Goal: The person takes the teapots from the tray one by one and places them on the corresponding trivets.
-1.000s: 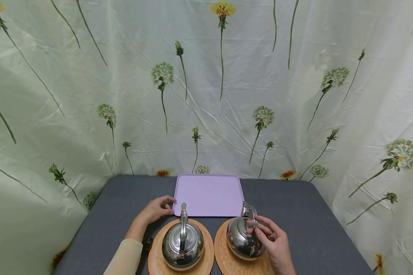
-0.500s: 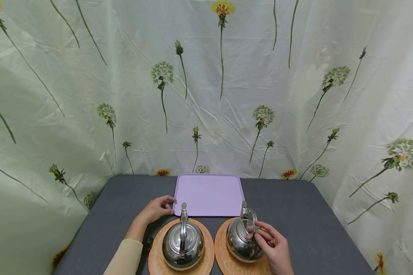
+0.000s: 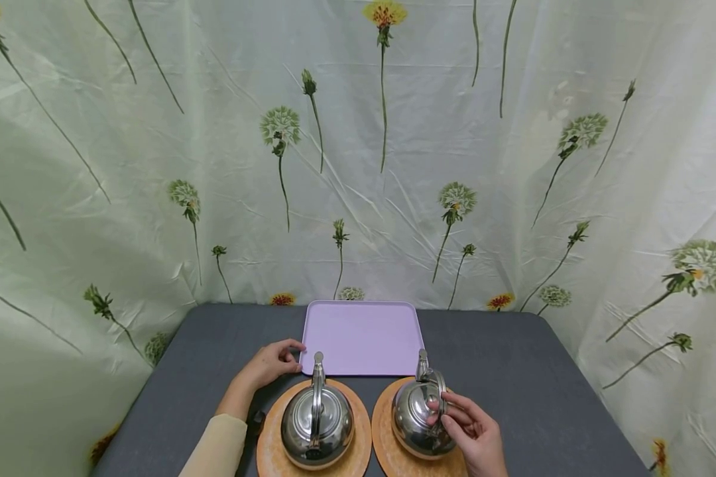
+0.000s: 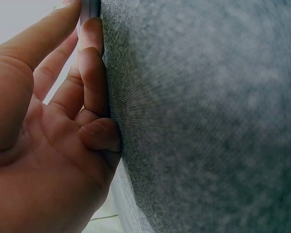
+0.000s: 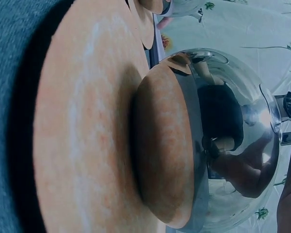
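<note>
A shiny steel kettle [image 3: 417,424] is over the right-hand round orange mat [image 3: 388,457]. My right hand [image 3: 476,430] grips its arched handle between thumb and fingers. In the right wrist view the kettle [image 5: 233,170] mirrors the mat [image 5: 87,121]; whether its base touches the mat, I cannot tell. A second steel kettle [image 3: 301,424] stands on the left-hand orange mat [image 3: 268,444], its handle upright. My left hand [image 3: 268,364] pinches the left edge of a lilac tray [image 3: 360,338]. The left wrist view shows the thumb and fingers of that hand [image 4: 43,131] meeting at the tray's rim.
Dark grey cloth covers the table [image 3: 501,371]. The tray lies flat behind both mats, near the back edge. A pale curtain [image 3: 358,152] printed with dandelions hangs behind and at the sides. The two mats lie close side by side.
The right kettle has shifted slightly towards the front of the table, and my right hand has moved with it. My left hand, the tray and the left kettle have stayed put.
</note>
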A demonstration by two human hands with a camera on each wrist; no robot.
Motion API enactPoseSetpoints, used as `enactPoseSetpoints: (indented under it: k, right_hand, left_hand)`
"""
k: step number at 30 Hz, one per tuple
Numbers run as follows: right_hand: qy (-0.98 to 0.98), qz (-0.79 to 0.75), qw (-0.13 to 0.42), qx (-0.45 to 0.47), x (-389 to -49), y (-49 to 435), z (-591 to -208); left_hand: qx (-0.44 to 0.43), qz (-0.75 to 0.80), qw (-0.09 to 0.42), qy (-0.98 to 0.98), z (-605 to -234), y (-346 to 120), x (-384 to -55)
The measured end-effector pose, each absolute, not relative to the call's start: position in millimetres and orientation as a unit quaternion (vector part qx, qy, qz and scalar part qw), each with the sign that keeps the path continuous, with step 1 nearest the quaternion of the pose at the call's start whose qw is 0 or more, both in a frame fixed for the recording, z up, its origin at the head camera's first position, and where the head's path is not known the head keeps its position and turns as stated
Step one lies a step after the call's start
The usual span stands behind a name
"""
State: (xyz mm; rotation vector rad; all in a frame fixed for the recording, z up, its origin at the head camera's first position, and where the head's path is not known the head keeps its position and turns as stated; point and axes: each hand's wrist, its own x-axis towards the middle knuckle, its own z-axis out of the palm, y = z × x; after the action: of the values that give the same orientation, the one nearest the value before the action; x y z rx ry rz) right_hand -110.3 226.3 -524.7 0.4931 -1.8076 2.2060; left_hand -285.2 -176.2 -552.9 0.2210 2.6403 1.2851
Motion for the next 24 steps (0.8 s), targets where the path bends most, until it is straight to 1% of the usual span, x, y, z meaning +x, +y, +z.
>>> enactPoseSetpoints:
  k: [2,9,11,19,24]
  right_hand:
    - [-0.615,0.759,0.125,0.176,-110,226,-527]
    - [-0.566,0.775,0.125,0.25,-111,227,-534]
    - [-0.558,0.78,0.122,0.256,-112,227,-535]
    - [-0.555,0.789,0.118,0.237,-111,229,-535]
    - [-0.572,0.788,0.133,0.187,-114,233,-531]
  left_hand:
    - [0.075,0.435,0.098,0.892,-553,-177,-285]
    - [0.079,0.43,0.095,0.894,-554,-178,-284]
    - [0.077,0.43,0.095,0.895,-553,-178,-283]
    - [0.075,0.433,0.097,0.893,-552,-178,-283]
    - [0.083,0.439,0.108,0.888,-553,-181,-285]
